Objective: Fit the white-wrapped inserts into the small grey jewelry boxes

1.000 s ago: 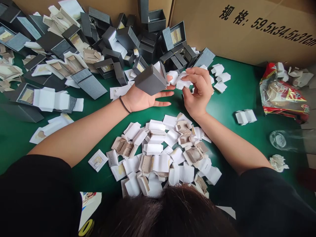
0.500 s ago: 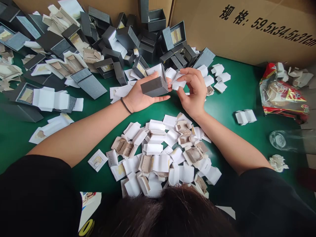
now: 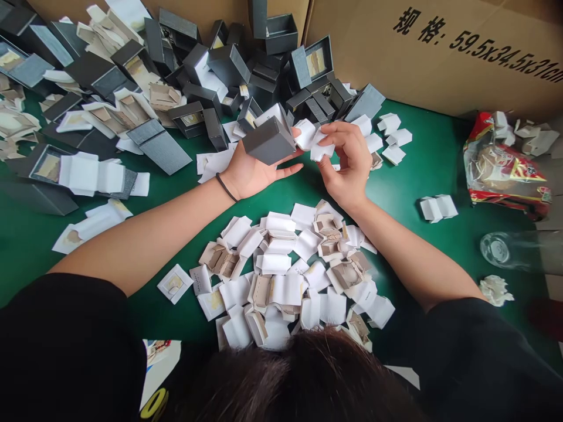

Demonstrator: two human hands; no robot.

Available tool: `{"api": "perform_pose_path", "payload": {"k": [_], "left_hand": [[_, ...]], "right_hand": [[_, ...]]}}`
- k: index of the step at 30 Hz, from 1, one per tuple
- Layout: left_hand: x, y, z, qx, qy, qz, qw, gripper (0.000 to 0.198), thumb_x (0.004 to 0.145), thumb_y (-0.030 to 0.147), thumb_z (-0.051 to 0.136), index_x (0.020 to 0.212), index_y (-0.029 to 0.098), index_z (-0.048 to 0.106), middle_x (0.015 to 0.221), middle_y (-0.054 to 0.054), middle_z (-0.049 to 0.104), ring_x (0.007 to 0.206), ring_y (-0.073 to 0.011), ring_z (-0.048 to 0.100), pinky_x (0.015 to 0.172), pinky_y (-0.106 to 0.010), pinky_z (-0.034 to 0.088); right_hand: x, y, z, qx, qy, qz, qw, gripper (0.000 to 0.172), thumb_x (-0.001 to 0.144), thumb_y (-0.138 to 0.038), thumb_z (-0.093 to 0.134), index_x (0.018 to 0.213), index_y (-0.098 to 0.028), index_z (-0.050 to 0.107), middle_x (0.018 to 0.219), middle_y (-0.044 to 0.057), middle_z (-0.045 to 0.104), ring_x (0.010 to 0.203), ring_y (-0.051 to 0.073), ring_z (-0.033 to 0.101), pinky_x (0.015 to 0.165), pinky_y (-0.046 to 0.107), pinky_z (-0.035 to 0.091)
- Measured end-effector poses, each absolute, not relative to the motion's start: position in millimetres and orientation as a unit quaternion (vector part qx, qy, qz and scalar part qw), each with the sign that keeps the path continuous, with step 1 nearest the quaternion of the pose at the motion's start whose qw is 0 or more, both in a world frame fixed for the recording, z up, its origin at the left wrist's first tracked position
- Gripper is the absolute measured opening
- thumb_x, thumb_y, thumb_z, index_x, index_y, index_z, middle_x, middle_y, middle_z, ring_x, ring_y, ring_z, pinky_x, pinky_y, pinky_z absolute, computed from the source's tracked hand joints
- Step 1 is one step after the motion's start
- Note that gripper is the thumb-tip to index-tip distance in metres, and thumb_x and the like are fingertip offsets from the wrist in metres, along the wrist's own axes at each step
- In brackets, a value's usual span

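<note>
A small black box (image 3: 270,140) with a white inside flap rests tilted in my left hand (image 3: 250,173), whose palm faces up. The fingers reach around and under the box, with the lower ones stretched out. My right hand (image 3: 348,158) pinches a folded white card insert (image 3: 322,146) between thumb and fingers, just right of the box. Another white card piece (image 3: 304,133) shows between the box and that insert; whether it touches either one I cannot tell. Below both hands lies a heap of white and grey-brown card inserts (image 3: 281,264).
Black boxes (image 3: 229,64), some open, pile up at the back left among torn card pieces (image 3: 109,35). A large cardboard carton (image 3: 431,64) stands behind. On the right are a red snack bag (image 3: 505,164), a clear glass (image 3: 497,249) and crumpled tissue (image 3: 496,290).
The black box has turned in my left hand, showing more of its dark outer side. My right hand has moved very slightly right with the insert.
</note>
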State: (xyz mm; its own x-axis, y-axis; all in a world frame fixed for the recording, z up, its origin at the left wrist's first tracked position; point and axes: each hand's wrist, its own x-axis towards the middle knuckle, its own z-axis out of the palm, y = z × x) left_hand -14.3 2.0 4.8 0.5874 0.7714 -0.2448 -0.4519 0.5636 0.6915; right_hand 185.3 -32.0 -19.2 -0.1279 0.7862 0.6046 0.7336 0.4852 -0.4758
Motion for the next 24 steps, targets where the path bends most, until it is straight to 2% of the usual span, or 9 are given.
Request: {"api": "perform_pose_path", "payload": {"k": [4, 9, 15, 21, 24], "left_hand": [[-16, 4, 9, 0.263, 0.286, 0.345, 0.854, 0.050, 0.089, 0.056, 0.038, 0.108, 0.017, 0.061, 0.107, -0.009, 0.067, 0.121, -0.0248, 0.056, 0.105, -0.042, 0.049], [-16, 6, 6, 0.233, 0.294, 0.352, 0.858, 0.046, 0.090, 0.054, 0.039, 0.105, 0.016, 0.061, 0.101, -0.008, 0.068, 0.111, -0.0215, 0.061, 0.102, -0.040, 0.051], [-15, 6, 7, 0.235, 0.298, 0.423, 0.823, 0.042, 0.092, 0.050, 0.036, 0.103, 0.017, 0.060, 0.095, -0.007, 0.068, 0.104, -0.0176, 0.062, 0.096, -0.031, 0.053], [-16, 9, 6, 0.264, 0.281, 0.430, 0.816, 0.034, 0.093, 0.045, 0.037, 0.101, 0.020, 0.058, 0.092, -0.003, 0.067, 0.089, -0.0133, 0.063, 0.089, -0.030, 0.053], [-16, 8, 9, 0.270, 0.293, 0.440, 0.805, 0.031, 0.093, 0.043, 0.037, 0.099, 0.021, 0.058, 0.090, -0.001, 0.066, 0.084, -0.0109, 0.062, 0.087, -0.028, 0.053]], "right_hand": [[186, -32, -22, -0.510, -0.754, 0.038, 0.411, 0.031, 0.094, -0.038, 0.037, 0.122, -0.032, 0.048, 0.125, 0.009, 0.053, 0.127, 0.026, 0.048, 0.100, 0.055, 0.052], [184, -34, -20, -0.504, -0.751, 0.062, 0.422, 0.026, 0.093, -0.038, 0.038, 0.113, -0.031, 0.052, 0.126, 0.008, 0.053, 0.127, 0.025, 0.050, 0.101, 0.053, 0.051], [179, -36, -11, -0.458, -0.778, 0.141, 0.406, 0.034, 0.090, -0.051, 0.043, 0.112, -0.027, 0.051, 0.139, 0.006, 0.048, 0.134, 0.024, 0.044, 0.107, 0.053, 0.047], [173, -36, -9, -0.458, -0.764, 0.171, 0.422, 0.035, 0.092, -0.052, 0.042, 0.106, -0.021, 0.052, 0.135, 0.009, 0.054, 0.125, 0.021, 0.054, 0.103, 0.045, 0.051], [172, -35, -10, -0.459, -0.763, 0.164, 0.424, 0.035, 0.091, -0.051, 0.045, 0.106, -0.021, 0.052, 0.133, 0.010, 0.055, 0.125, 0.020, 0.055, 0.102, 0.042, 0.052]]}}
